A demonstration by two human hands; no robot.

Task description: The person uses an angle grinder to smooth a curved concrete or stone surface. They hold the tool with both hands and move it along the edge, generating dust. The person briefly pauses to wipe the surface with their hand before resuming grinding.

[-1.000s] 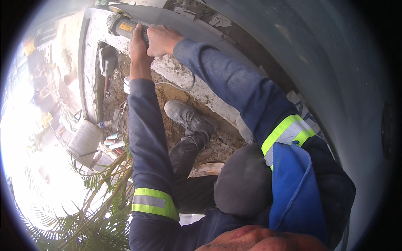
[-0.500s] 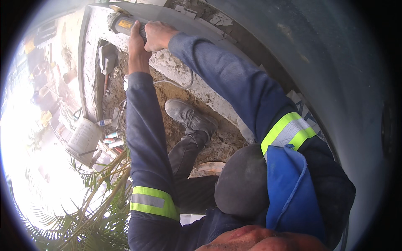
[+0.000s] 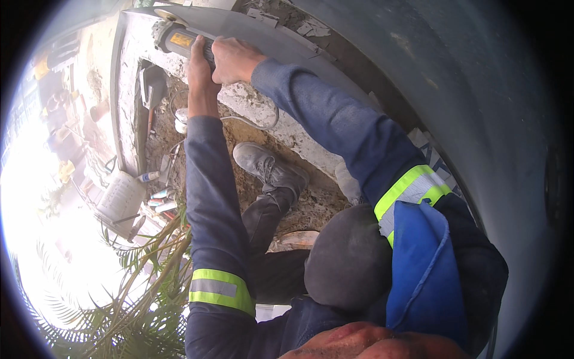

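A grey cylindrical power tool (image 3: pixel 181 40) with a yellow label, apparently an angle grinder, lies at the top along a curved grey edge (image 3: pixel 215 17); its round disc (image 3: pixel 167 14) is against or very near that edge. My left hand (image 3: pixel 201 72) is closed on the tool's body, thumb along it. My right hand (image 3: pixel 234 61) grips its rear end just to the right, fingers partly hidden. A pale cord (image 3: pixel 263 125) runs below my hands across the rough white ledge (image 3: pixel 299 131). My dusty shoe (image 3: pixel 263 164) is on the rubble floor beneath.
At the left are a trowel-like tool (image 3: pixel 152 90), a white bucket (image 3: pixel 119 197), scattered tubes (image 3: pixel 161 203) and glaring light. Palm fronds (image 3: pixel 137 281) fill the lower left. A large curved dark grey surface (image 3: pixel 478 107) spans the right. Loose tile pieces (image 3: pixel 439 161) lie along its foot.
Compared with half a second ago, both hands and forearms are shifted slightly down and to the right, the tool with them. The grip on the tool looks the same.
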